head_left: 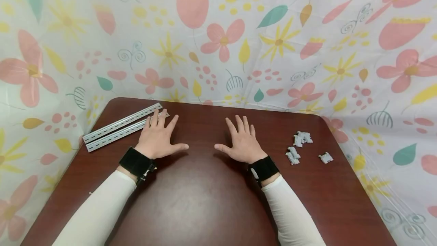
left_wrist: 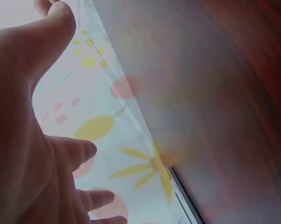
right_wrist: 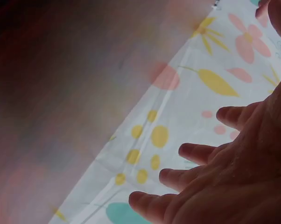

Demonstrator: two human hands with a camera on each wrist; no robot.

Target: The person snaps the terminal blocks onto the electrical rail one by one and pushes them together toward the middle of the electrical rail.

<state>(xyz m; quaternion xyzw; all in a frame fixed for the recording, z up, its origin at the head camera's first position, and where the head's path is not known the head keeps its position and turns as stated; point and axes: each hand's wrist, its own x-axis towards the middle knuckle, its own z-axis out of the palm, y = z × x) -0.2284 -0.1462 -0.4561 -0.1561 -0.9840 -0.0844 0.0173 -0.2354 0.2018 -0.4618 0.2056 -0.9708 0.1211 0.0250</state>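
Observation:
My left hand (head_left: 156,137) is held over the table with its fingers spread, palm down and nothing in it. Its fingertips overlap the nearer of two slotted metal rails (head_left: 123,123) in the head view. A rail end (left_wrist: 187,200) also shows low in the left wrist view. My right hand (head_left: 244,143) has its fingers spread as well and holds nothing. To the right of it lie several small grey clips (head_left: 292,155), some bunched together and a single clip (head_left: 326,157) apart from them.
The dark reddish-brown table (head_left: 198,200) has rounded far corners. A white curtain (head_left: 218,71) printed with flowers and leaves hangs behind it and along both sides. Black bands (head_left: 136,163) are strapped round both wrists, above white sleeves (head_left: 99,210).

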